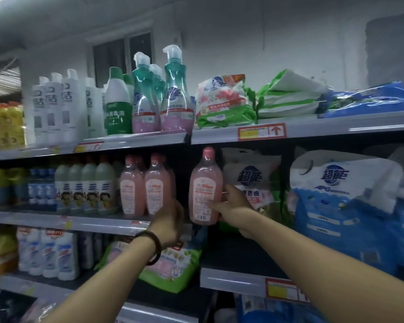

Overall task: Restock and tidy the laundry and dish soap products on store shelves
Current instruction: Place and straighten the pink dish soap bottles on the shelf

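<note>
My right hand (233, 206) grips a pink soap bottle (204, 183) by its right side and holds it upright in the air, in front of the gap on the middle shelf (98, 222). Two more pink bottles (158, 185) of the same kind stand on that shelf just to the left. My left hand (169, 221), with a dark bead bracelet on the wrist, reaches to the base of the nearest standing pink bottle. Its fingers are hidden, so its grip is unclear.
Green pump bottles (174, 94), white bottles (65, 106) and detergent bags (224, 101) fill the top shelf. Large blue-white detergent bags (341, 206) sit right of the held bottle. Green-capped bottles (91, 185) stand left of the pink ones. A green-pink bag (170, 269) lies below.
</note>
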`<state>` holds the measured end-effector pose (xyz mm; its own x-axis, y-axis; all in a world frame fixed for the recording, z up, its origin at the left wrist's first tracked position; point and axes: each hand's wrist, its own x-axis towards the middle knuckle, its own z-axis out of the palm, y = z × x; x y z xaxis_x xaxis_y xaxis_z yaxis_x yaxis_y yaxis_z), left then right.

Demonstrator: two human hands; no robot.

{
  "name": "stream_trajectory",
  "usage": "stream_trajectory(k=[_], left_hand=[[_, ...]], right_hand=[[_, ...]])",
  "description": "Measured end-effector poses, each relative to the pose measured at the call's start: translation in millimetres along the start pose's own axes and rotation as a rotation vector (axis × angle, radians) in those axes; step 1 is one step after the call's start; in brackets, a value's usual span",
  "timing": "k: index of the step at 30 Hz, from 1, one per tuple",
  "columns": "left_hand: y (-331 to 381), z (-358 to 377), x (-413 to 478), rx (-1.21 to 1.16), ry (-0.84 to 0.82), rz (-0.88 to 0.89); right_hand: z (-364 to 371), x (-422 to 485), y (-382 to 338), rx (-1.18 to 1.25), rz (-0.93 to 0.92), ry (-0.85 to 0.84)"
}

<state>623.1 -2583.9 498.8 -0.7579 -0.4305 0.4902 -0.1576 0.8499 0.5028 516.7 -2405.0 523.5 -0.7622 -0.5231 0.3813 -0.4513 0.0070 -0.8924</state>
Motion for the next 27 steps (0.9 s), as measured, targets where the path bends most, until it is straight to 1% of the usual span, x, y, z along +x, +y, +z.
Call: stream_trajectory(k=[1,2,5,9,13,19,23,27], left_hand=[[-9.9,4.9,1.8,0.092,-0.021,0.001],[-17.3,7.7,2.8,0.111,-0.028,-0.008],[-27.5,11.9,7.9,0.036,-0.009,0.0],[-33.5,14.5,13.7,-0.061,-0.064,-0.035],[-37.3,14.6,21.0,-0.076,-0.124,-0.048],[-41.8,16.7,27.3,-0.041,-0.137,-0.055],[-40.0,18.1,27.3,0.016,-0.135,-0.056],[-37.3,16.7,29.6,0.068,-0.116,-0.077]], right_hand=[[8.2,4.7,-0.2,-0.022,-0.008,0.022],[16.1,9.5,0.0,-0.037,-0.014,0.041],[37.3,23.6,2.4,-0.067,-0.035,0.077],[59.5,40.2,5.5,-0.12,-0.052,0.122],[75.2,49.5,10.8,-0.132,-0.063,0.082],[75.3,51.4,11.4,-0.176,-0.082,0.028],[65.3,45.3,6.5,-0.31,-0.094,-0.022],[32.8,26.1,-1.1,-0.51,-0.107,-0.096]])
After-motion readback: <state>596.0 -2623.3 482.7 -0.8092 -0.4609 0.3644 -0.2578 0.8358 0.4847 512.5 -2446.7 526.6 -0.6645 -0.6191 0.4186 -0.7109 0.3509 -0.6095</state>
